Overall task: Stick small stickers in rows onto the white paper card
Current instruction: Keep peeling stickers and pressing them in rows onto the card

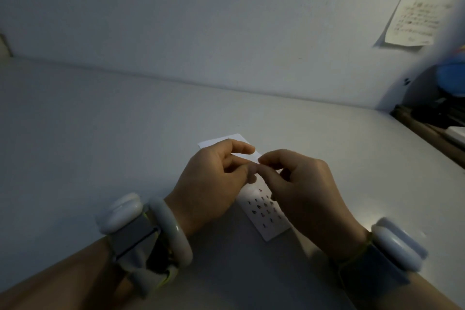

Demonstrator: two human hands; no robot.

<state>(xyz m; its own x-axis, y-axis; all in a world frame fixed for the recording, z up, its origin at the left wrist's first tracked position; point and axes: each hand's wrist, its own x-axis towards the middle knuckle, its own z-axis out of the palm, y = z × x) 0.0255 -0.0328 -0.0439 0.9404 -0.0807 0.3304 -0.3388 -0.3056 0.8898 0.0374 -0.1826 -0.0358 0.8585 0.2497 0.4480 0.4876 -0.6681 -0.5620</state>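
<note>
1. I see my left hand [214, 181] and right hand [299, 184] meeting fingertip to fingertip, apparently pinching something too small to make out.
2. The white paper card [264, 211] lies on the desk [100, 133] directly beneath them, long axis running toward the desk's near right edge, stickers [263, 207] in rows.

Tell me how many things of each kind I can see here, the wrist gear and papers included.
Hands: 2 (left hand, right hand)
White paper card: 1
Wrist devices: 2
Bangle: 1
Wall notes: 2
Stickers: too small to count surely
Total: 8
</note>
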